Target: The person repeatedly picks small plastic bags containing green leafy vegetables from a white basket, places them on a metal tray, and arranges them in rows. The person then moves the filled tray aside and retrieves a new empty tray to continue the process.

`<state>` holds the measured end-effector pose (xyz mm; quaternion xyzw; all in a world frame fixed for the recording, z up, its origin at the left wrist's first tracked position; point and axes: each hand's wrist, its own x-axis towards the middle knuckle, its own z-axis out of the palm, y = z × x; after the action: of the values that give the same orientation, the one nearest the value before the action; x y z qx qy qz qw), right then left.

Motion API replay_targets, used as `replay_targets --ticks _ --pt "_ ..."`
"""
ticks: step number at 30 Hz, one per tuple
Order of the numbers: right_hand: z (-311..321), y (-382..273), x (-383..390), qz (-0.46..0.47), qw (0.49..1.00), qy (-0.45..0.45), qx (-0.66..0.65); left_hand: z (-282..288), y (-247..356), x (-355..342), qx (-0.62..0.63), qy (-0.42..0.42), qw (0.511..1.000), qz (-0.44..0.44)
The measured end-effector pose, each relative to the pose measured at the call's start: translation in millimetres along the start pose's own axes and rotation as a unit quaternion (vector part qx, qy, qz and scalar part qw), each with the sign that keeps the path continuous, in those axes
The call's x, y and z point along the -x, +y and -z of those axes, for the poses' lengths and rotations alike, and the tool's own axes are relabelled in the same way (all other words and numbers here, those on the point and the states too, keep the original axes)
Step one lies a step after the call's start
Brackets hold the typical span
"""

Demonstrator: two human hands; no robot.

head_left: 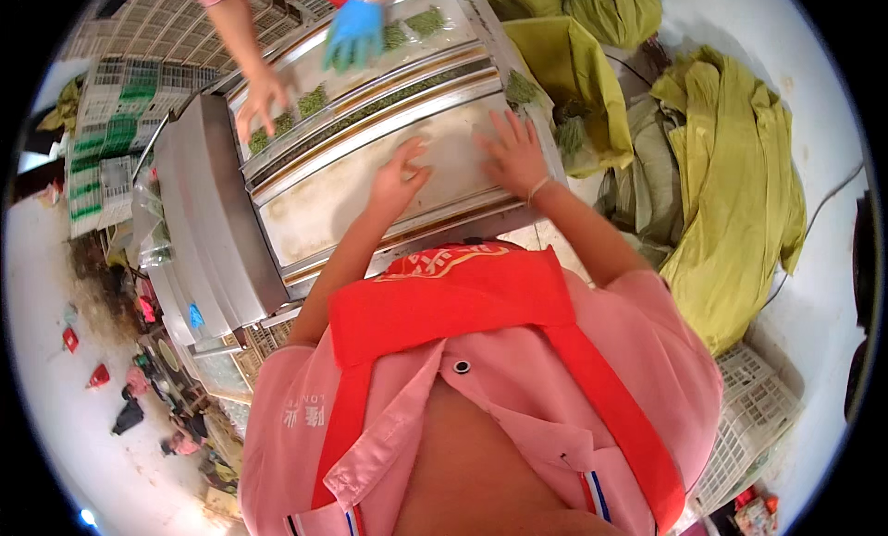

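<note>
While left hand (pixel 400 173) half-curls, seemingly empty, and right hand (pixel 514 159) spreads wide, best lift greens (pixel 523 90) lightly.

Fisheye head cam, facing dn past red apron (pixel 453 305) to worktop (pixel 319 208), v. near.

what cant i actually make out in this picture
All in the head view:
Wearer of the blue glove: head cut off by the top edge.
Right hand: palm hidden by its own back, so contact underneath is unclear.
Person's legs: hidden by the red apron.
Far-left pink and dark shapes: too small to identify.
</note>
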<state>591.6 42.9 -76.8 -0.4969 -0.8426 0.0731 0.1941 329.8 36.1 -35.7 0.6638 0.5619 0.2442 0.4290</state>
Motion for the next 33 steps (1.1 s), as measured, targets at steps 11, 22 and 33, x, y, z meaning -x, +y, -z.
replay_targets --ticks 11,22,33 --pt "-33.9 101.1 -96.7 -0.28 0.896 0.148 -0.31 32.7 -32.6 112.5 0.107 0.062 0.976 0.177" --pt "-64.5 55.2 -84.6 -0.343 0.757 0.222 -0.511 51.2 -3.2 139.9 -0.017 0.051 0.99 0.132" --pt "-75.1 36.8 -33.9 -0.35 0.894 0.123 -0.252 144.0 -84.2 172.5 -0.017 0.224 0.969 0.101"
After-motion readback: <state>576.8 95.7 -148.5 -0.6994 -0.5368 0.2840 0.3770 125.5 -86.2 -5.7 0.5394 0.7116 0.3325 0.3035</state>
